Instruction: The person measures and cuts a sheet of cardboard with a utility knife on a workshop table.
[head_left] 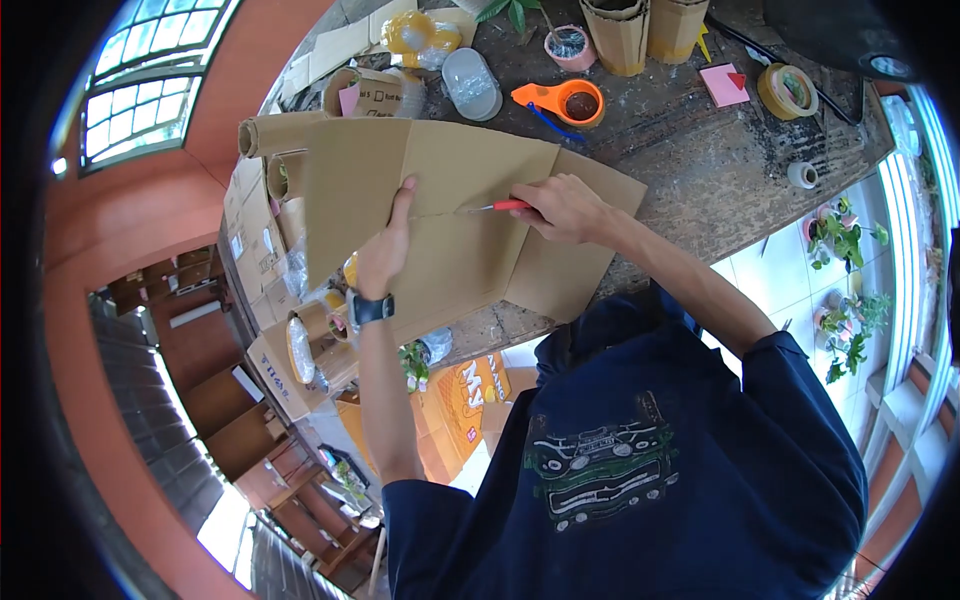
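A large folded sheet of brown cardboard (465,255) lies over the front of the worn wooden table (690,190). My left hand (385,250), with a dark watch on its wrist, presses on the cardboard's left part, thumb pointing up along a fold. In my right hand (560,208) is a red-handled cutter (510,204), fingers wrapped round the handle. Its thin blade points left and meets the middle panel, near a short line in the surface. The fingertips of my left hand are partly hidden.
Behind the cardboard are an orange tape dispenser (565,103), a clear oval container (471,85), a pink-wrapped pot (570,48) and cardboard tubes (615,35). Tape rolls (787,91) and pink notes (724,86) lie at the right. Cardboard pieces and bubble-wrapped items (300,348) crowd the left.
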